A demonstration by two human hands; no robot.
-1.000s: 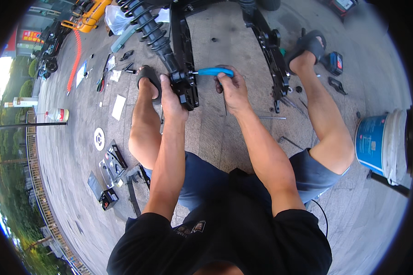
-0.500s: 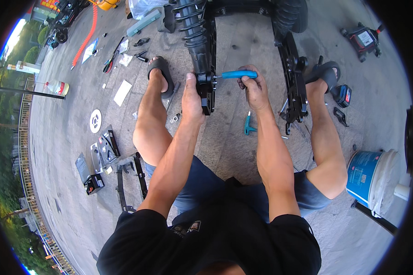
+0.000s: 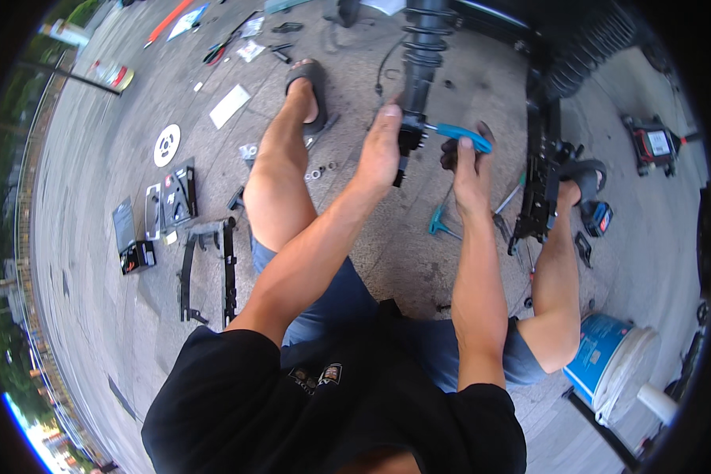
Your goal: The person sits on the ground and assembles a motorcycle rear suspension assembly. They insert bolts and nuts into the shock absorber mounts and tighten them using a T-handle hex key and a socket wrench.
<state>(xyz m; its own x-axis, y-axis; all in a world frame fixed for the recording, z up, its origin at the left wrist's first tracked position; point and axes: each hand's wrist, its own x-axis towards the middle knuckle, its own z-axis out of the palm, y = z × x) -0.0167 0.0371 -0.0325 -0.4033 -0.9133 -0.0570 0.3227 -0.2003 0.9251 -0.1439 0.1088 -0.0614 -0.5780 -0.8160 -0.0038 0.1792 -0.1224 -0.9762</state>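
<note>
My right hand [image 3: 468,162] is wrapped shut around the blue plastic handle of a T-shaped hex key [image 3: 460,134], thumb pressed on top, and the handle lies roughly crosswise, running left to right in the head view. From that handle the thin metal shank points toward my left, straight into the black metal end fitting of the shock absorber [image 3: 409,142], so the tool's long axis sits nearly square to the strut, which rises away from me toward the top of the frame. My left hand [image 3: 381,150] is cupped closed against the left side of that same fitting, fingers up along it, bracing it opposite the key; the two hands are close together with the fitting between them. I judge the left hand the nearer one to the strut body, the right set off by the length of the shank. Further out, a second teal T-handle key [image 3: 438,224] lies on the grey paved ground [image 3: 118,316] below my right wrist, and a blue plastic bucket with a white rim [image 3: 608,363] stands by my right thigh.
</note>
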